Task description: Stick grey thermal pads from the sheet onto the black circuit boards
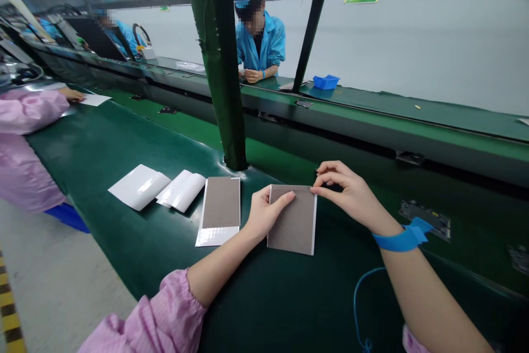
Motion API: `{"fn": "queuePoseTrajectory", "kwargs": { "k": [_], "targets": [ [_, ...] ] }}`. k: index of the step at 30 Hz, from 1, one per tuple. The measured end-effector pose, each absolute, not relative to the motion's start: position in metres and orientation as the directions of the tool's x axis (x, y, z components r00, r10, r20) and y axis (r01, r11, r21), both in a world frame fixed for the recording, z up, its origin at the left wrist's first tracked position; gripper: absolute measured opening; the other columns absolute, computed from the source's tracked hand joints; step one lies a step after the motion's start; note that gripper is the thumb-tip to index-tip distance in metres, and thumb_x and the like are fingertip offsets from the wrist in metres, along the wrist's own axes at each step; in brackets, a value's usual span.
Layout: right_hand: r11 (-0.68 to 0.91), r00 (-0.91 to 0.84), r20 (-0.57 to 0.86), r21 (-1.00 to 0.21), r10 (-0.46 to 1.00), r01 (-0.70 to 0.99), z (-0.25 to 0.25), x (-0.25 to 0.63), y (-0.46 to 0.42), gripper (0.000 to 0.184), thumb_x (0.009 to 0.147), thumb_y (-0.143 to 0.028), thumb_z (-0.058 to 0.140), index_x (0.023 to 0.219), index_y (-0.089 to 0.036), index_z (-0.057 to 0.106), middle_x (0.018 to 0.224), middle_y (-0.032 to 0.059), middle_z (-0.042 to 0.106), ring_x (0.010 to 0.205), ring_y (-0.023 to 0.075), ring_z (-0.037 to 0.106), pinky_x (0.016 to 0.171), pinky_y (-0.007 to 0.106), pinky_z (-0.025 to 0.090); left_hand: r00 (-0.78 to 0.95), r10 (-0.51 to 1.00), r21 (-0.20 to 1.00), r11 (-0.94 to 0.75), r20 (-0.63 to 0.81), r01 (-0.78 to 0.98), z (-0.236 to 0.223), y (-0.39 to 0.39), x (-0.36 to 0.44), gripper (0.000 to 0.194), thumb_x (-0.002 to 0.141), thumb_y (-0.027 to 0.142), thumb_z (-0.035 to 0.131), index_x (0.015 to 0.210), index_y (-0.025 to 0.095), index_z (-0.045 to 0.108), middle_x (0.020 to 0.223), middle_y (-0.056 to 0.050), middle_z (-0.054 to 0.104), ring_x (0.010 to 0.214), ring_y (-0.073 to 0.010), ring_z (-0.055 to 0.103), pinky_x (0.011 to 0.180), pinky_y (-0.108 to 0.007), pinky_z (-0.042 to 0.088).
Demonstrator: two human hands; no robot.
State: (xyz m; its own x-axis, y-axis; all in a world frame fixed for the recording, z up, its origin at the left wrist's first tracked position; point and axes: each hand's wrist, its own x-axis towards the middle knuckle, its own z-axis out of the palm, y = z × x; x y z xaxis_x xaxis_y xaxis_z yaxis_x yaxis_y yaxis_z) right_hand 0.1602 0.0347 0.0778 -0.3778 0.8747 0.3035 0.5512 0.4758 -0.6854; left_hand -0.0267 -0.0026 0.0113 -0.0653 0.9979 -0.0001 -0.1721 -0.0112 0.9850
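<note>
My left hand (268,211) grips a grey-brown sheet with white edges (291,226) by its left side, thumb lying on its face. At the sheet's upper right corner, the thumb and fingertips of my right hand (345,190) are pinched together; whether they hold a piece of it is too small to tell. A blue wrist strap (403,235) is around my right wrist. Left of the held sheet, a similar grey-brown sheet (222,202) lies on a white backing on the green table. Beside it lie two curled white sheets, one nearer (182,190) and one farther left (138,186).
A green post (219,66) stands at the table's far edge. Beyond it runs a conveyor channel with circuit boards (425,218). A co-worker in pink (33,110) touches a white sheet at left. Across sit a person in blue (264,39) and a blue tray (326,82).
</note>
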Motion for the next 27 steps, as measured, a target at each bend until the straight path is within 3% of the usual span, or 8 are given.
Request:
{"fn": "queuePoseTrajectory", "kwargs": {
  "k": [6, 10, 15, 27],
  "targets": [
    [0.283, -0.27, 0.179, -0.861, 0.946, 0.423, 0.072, 0.18, 0.05, 0.05, 0.067, -0.07, 0.065, 0.072, -0.021, 0.064, 0.108, 0.0106, 0.058, 0.092, 0.0258, 0.06, 0.076, 0.039, 0.053, -0.039, 0.996, 0.969, 0.068, -0.08, -0.236, 0.012, -0.003, -0.026, 0.037, 0.069, 0.047, 0.075, 0.081, 0.013, 0.066, 0.081, -0.006, 0.068, 0.072, -0.0162, 0.061, 0.062, -0.024, 0.047],
    [0.188, -0.173, 0.102, -0.763, 0.98, 0.618, 0.056, 0.224, 0.079, 0.055, 0.063, -0.075, 0.063, 0.074, -0.021, 0.067, 0.112, 0.0126, 0.06, 0.097, 0.0307, 0.06, 0.083, 0.044, 0.05, 0.109, 0.983, 0.938, 0.172, -0.146, -0.301, 0.011, -0.008, -0.02, 0.04, 0.069, 0.049, 0.076, 0.083, 0.013, 0.066, 0.08, -0.005, 0.069, 0.069, -0.0151, 0.062, 0.062, -0.024, 0.047],
    [0.102, -0.161, -0.035, -0.636, 0.986, 0.765, 0.027, 0.28, 0.107, 0.059, 0.064, -0.077, 0.055, 0.076, -0.021, 0.068, 0.1, 0.0138, 0.066, 0.095, 0.0321, 0.061, 0.087, 0.044, 0.048, 0.341, 0.918, 0.908, 0.308, -0.204, -0.285, 0.011, -0.015, -0.013, 0.039, 0.069, 0.049, 0.076, 0.082, 0.013, 0.065, 0.078, -0.004, 0.068, 0.066, -0.0138, 0.062, 0.06, -0.023, 0.048],
    [0.096, -0.194, -0.126, -0.542, 0.973, 0.835, 0.008, 0.313, 0.12, 0.062, 0.061, -0.078, 0.051, 0.076, -0.021, 0.07, 0.109, 0.0155, 0.061, 0.107, 0.0344, 0.057, 0.087, 0.042, 0.048, 0.321, 0.918, 0.924, 0.31, -0.231, -0.222, 0.011, -0.014, -0.01, 0.04, 0.069, 0.051, 0.076, 0.082, 0.014, 0.065, 0.077, -0.005, 0.068, 0.065, -0.0148, 0.063, 0.057, -0.022, 0.047]
  ]
}}
